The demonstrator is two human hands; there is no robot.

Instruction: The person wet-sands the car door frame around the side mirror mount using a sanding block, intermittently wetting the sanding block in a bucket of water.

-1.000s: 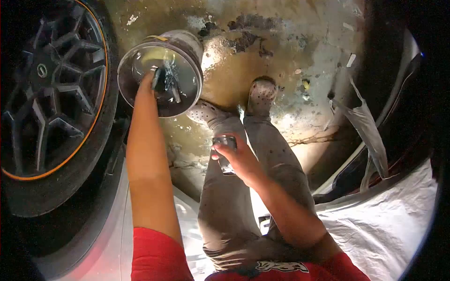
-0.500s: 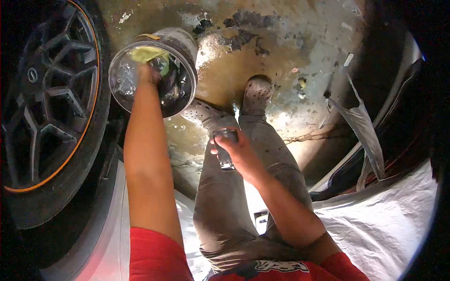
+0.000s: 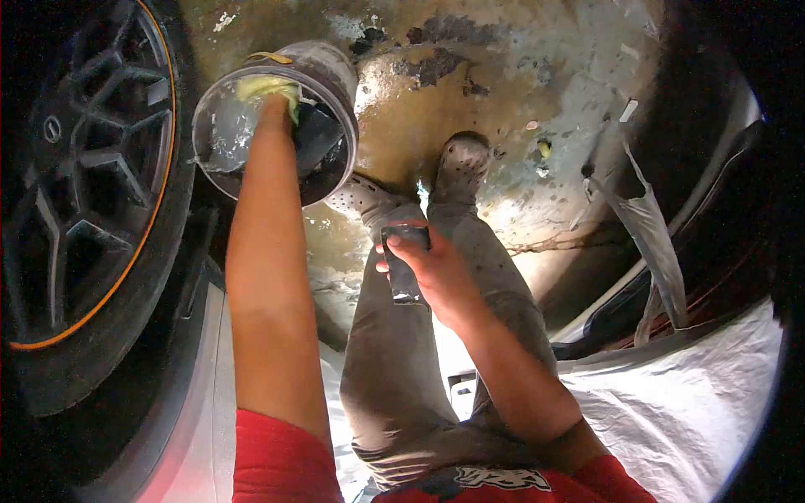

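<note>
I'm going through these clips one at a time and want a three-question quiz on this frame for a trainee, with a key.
1. Multiple choice: what does the right hand hold?
a) a spray bottle
b) a dark block
c) a brush
2. True or false: the left hand is outside the bucket.
3. Fill in: a thin ____ line runs around the wheel.

Key:
1. b
2. False; it reaches into the bucket, at the yellow-green cloth.
3. orange
</note>
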